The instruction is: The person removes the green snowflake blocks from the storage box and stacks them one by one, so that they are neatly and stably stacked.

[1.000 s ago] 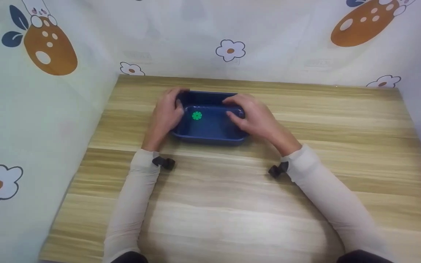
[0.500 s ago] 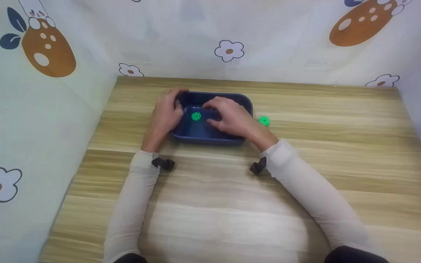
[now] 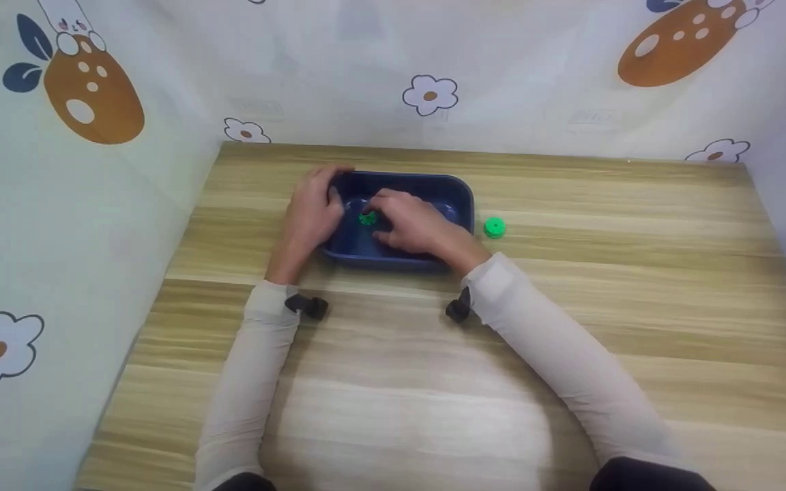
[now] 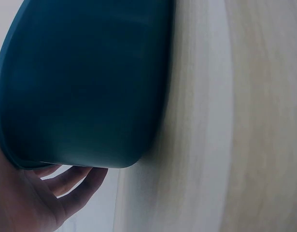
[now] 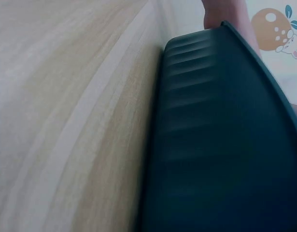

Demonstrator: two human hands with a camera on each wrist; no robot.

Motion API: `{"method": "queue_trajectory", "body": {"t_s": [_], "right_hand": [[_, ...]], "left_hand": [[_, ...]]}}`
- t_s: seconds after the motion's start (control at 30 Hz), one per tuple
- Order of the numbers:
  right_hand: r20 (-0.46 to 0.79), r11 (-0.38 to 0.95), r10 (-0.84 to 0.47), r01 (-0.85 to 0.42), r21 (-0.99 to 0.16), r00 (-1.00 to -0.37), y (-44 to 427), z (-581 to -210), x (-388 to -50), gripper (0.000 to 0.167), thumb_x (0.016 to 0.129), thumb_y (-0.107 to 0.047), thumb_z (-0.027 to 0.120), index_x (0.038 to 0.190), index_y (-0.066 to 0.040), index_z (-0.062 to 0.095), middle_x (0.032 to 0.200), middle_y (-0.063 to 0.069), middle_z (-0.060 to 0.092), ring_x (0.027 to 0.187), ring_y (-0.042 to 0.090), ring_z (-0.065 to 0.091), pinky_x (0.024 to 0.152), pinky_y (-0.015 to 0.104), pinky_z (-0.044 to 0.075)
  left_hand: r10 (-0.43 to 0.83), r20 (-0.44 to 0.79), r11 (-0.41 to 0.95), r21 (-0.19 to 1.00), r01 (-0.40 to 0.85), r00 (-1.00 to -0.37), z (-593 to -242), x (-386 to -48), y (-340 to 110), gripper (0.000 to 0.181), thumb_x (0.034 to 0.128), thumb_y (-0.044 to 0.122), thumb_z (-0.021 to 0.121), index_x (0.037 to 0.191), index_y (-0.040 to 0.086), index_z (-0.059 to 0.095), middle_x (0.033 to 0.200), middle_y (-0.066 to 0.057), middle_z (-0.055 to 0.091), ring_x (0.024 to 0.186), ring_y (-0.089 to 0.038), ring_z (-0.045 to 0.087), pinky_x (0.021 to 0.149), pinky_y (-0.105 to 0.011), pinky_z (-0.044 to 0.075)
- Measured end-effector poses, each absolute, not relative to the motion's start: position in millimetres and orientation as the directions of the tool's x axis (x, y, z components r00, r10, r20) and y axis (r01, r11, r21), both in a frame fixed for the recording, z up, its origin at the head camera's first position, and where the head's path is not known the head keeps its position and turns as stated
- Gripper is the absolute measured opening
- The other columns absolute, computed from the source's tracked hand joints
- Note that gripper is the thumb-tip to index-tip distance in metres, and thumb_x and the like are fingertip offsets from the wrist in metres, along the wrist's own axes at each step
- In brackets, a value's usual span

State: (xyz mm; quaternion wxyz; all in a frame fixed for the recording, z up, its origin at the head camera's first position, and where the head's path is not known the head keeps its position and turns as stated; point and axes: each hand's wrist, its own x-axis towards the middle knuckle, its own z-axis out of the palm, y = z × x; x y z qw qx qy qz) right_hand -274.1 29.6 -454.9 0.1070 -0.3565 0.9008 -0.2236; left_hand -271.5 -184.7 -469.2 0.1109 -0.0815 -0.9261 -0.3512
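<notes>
A dark blue rectangular tub sits on the table. My left hand grips its left end, thumb inside the rim and fingers along the outer wall, as the left wrist view shows of the tub. Inside the tub lies a green notched plastic disc, partly covered by fingers. My right hand reaches in over the right side, its fingertips at the disc and its thumb a little apart from it. Just outside the tub's right end is a small pile of green notched discs.
The wood-grain table spreads around the tub. White printed cloth walls with flowers and orange fruit stand behind and at the sides. In the right wrist view, the tub's outer wall fills much of the frame.
My right hand has moved left from the tub's right end to the disc inside. The green discs outside, hidden at first, have come into view. My left hand stays on the tub.
</notes>
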Motion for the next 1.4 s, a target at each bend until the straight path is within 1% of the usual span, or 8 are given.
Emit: {"method": "queue_trajectory", "body": {"t_s": [0.23, 0.3, 0.4, 0.53, 0.73, 0.9, 1.23, 1.4], "right_hand": [[-0.053, 0.651, -0.72, -0.648, -0.395, -0.692, 25.1, -456.7, -274.7, 0.049, 0.097, -0.019, 0.075, 0.145, -0.009, 0.067, 0.147, 0.013, 0.066, 0.13, 0.037, 0.061, 0.114, 0.051, 0.052], [-0.037, 0.642, -0.73, -0.665, -0.381, -0.683, 24.9, -457.2, -273.8, 0.046, 0.097, -0.018, 0.074, 0.142, -0.008, 0.07, 0.142, 0.013, 0.067, 0.124, 0.037, 0.062, 0.109, 0.053, 0.053], [0.006, 0.626, -0.734, -0.679, -0.382, -0.68, 25.3, -458.1, -273.2, 0.034, 0.097, -0.014, 0.074, 0.13, -0.006, 0.075, 0.127, 0.013, 0.07, 0.114, 0.036, 0.064, 0.101, 0.056, 0.055], [0.03, 0.622, -0.723, -0.67, -0.406, -0.69, 26.0, -456.9, -272.9, 0.025, 0.095, -0.01, 0.075, 0.118, -0.003, 0.078, 0.115, 0.015, 0.071, 0.107, 0.035, 0.068, 0.096, 0.054, 0.058], [-0.054, 0.689, -0.682, -0.616, -0.381, -0.73, 26.0, -451.1, -270.9, 0.03, 0.087, -0.018, 0.083, 0.114, -0.006, 0.077, 0.108, 0.016, 0.07, 0.098, 0.035, 0.068, 0.086, 0.054, 0.06], [-0.08, 0.703, -0.677, -0.61, -0.366, -0.732, 28.4, -451.1, -269.7, 0.031, 0.085, -0.024, 0.088, 0.107, -0.006, 0.076, 0.101, 0.012, 0.069, 0.09, 0.031, 0.067, 0.079, 0.051, 0.06], [0.011, 0.642, -0.709, -0.652, -0.405, -0.705, 42.6, -449.3, -267.7, 0.026, 0.085, -0.025, 0.082, 0.102, -0.007, 0.078, 0.099, 0.01, 0.066, 0.088, 0.027, 0.064, 0.074, 0.046, 0.059], [0.094, 0.589, -0.717, -0.673, -0.447, -0.69, 54.6, -442.7, -264.9, 0.03, 0.087, -0.022, 0.079, 0.111, -0.004, 0.079, 0.106, 0.01, 0.07, 0.096, 0.026, 0.063, 0.084, 0.043, 0.058]], "left_hand": [[0.068, 0.26, 0.743, 0.632, 0.223, -0.963, -468.3, -270.3, -184.0, 0.047, 0.0985, -0.002, 0.051, 0.138, 0.012, 0.071, 0.143, -0.013, 0.07, 0.139, -0.032, 0.061, 0.122, -0.051, 0.046], [0.067, 0.258, 0.74, 0.635, 0.221, -0.964, -468.5, -270.2, -183.8, 0.047, 0.0987, -0.002, 0.051, 0.138, 0.012, 0.072, 0.143, -0.013, 0.07, 0.14, -0.032, 0.061, 0.121, -0.051, 0.046], [0.065, 0.257, 0.739, 0.637, 0.22, -0.964, -468.5, -269.4, -183.6, 0.047, 0.0987, -0.002, 0.05, 0.138, 0.012, 0.072, 0.143, -0.012, 0.07, 0.14, -0.031, 0.061, 0.121, -0.05, 0.046], [0.064, 0.258, 0.74, 0.636, 0.219, -0.964, -468.4, -269.6, -183.8, 0.048, 0.098, -0.002, 0.05, 0.139, 0.012, 0.071, 0.143, -0.012, 0.07, 0.14, -0.031, 0.061, 0.121, -0.05, 0.046], [0.06, 0.26, 0.743, 0.633, 0.217, -0.964, -468.6, -270.4, -184.0, 0.05, 0.0968, -0.003, 0.05, 0.139, 0.013, 0.071, 0.144, -0.013, 0.069, 0.14, -0.031, 0.061, 0.12, -0.05, 0.047], [0.053, 0.248, 0.743, 0.637, 0.204, -0.967, -468.1, -269.3, -183.7, 0.05, 0.0966, -0.003, 0.051, 0.139, 0.014, 0.071, 0.143, -0.013, 0.069, 0.14, -0.031, 0.061, 0.12, -0.05, 0.048], [0.047, 0.22, 0.743, 0.644, 0.181, -0.974, -467.7, -270.2, -184.1, 0.05, 0.0981, -0.002, 0.051, 0.141, 0.015, 0.07, 0.146, -0.012, 0.068, 0.141, -0.031, 0.06, 0.12, -0.052, 0.047], [0.059, 0.242, 0.737, 0.644, 0.206, -0.968, -468.6, -269.5, -185.0, 0.05, 0.0977, -0.002, 0.05, 0.14, 0.015, 0.071, 0.145, -0.011, 0.069, 0.141, -0.031, 0.06, 0.121, -0.05, 0.046]]}}
